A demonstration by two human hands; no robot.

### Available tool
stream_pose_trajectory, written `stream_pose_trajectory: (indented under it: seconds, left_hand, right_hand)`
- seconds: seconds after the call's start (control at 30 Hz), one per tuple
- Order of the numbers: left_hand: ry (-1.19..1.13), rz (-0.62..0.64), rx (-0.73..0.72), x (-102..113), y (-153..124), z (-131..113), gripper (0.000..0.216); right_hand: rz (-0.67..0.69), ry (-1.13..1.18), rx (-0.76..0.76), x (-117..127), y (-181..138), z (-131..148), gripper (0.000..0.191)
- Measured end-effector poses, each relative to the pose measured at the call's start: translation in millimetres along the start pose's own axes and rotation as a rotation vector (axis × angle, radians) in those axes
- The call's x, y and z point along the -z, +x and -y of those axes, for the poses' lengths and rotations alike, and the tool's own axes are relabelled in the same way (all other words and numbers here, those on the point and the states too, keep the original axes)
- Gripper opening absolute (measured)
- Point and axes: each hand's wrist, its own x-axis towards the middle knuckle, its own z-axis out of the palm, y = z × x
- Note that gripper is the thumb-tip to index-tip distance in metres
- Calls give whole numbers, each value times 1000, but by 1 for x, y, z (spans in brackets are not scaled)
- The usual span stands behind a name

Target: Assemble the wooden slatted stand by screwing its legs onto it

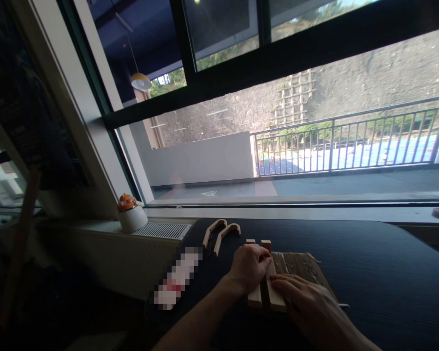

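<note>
Wood lies under both my hands at the lower centre of the frame: a left slat (254,298) and a right slat (277,298), side by side with a dark gap between them, on a black tabletop (388,263). My left hand (250,265) arches over the left slat, fingers curled narrowly near the far part of the right slat; whether they pinch anything I cannot tell. My right hand (309,297) reaches from the lower right, its fingers extended onto the right slat; with the thumb hidden, I cannot tell if it grips or only presses.

Uneven pressure from my two hands could, I judge, twist the right slat and change the gap. Just right of it lies a brown sheet, seemingly cardboard (303,268), with small bits on top; a slip of my right wrist could drag it and scatter them. Left of centre, two hook-shaped wooden pieces (219,242) seem safe unless my left forearm swings wide.
</note>
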Motion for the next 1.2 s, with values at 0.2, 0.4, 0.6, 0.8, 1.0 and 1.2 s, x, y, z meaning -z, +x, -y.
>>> stream_pose_trajectory:
  seconds: [0.2,0.4,0.6,0.8,1.0,1.2]
  left_hand:
    - [-37,30,19,0,3,2,26]
    - [17,33,9,1,4,2,26]
    - [33,49,32,2,7,0,26]
    - [117,124,97,11,26,-14,27]
    - [143,264,126,28,46,-23,25]
    - [181,339,142,32,58,-26,24]
  right_hand:
    - [-8,-4,13,0,0,1,38]
    - [-8,-48,12,-1,0,2,40]
    - [-114,-95,110,-5,-5,-13,42]
    - [-145,55,-30,16,2,-28,30]
    - [-5,328,-202,37,19,-38,28]
    - [-24,366,-253,38,22,-44,32]
